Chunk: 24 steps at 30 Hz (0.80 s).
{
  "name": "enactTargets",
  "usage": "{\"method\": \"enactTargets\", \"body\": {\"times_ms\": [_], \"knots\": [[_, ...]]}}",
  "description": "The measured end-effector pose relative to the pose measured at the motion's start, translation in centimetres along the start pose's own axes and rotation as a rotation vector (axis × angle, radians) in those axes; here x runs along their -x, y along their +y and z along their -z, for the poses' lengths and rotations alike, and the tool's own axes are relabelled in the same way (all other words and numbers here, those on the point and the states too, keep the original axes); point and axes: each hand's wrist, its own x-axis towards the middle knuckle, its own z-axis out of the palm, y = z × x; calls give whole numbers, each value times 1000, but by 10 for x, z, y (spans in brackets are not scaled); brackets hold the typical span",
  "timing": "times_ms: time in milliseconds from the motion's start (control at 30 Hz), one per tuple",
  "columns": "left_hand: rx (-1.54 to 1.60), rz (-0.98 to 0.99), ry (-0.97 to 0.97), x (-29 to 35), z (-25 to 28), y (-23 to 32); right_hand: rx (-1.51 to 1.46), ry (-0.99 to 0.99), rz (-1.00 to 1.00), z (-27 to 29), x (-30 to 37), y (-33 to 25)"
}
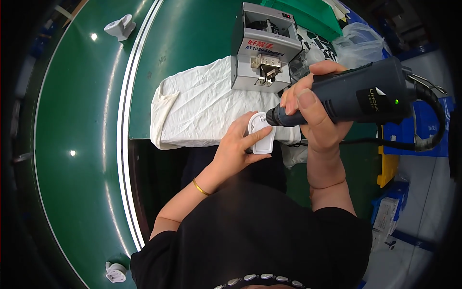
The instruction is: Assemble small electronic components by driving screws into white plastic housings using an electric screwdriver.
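Note:
In my left hand [237, 144] is a white plastic housing [263, 143], gripped with the thumb across its face and the fingers behind it. My right hand [315, 103] is wrapped round a dark grey electric screwdriver [361, 94], held nearly level, with a small green light on its body. The screwdriver's tip points left and meets the upper part of the housing, near a screw hole. Whether a screw is seated under the tip is too small to tell. Beneath and beyond my hands lies a white cloth [197, 106] on the green table.
A grey screw-feeder machine [264, 48] stands on the table beyond my hands. Behind it are a green bin [308, 17] and a clear plastic bag [358, 45]. On the green conveyor belt [72, 120] at left sit two white parts [120, 27]. The screwdriver's cable [435, 125] loops at right.

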Motion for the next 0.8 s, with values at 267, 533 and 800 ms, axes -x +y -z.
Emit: {"method": "enactTargets", "body": {"times_ms": [267, 533, 800], "knots": [[-9, 2, 6, 1, -1, -3, 10, -11, 14, -4, 3, 8], [-4, -15, 12, 3, -2, -5, -207, 118, 24, -18, 5, 12], [10, -29, 16, 2, -2, -8, -189, 140, -8, -17, 6, 14]]}}
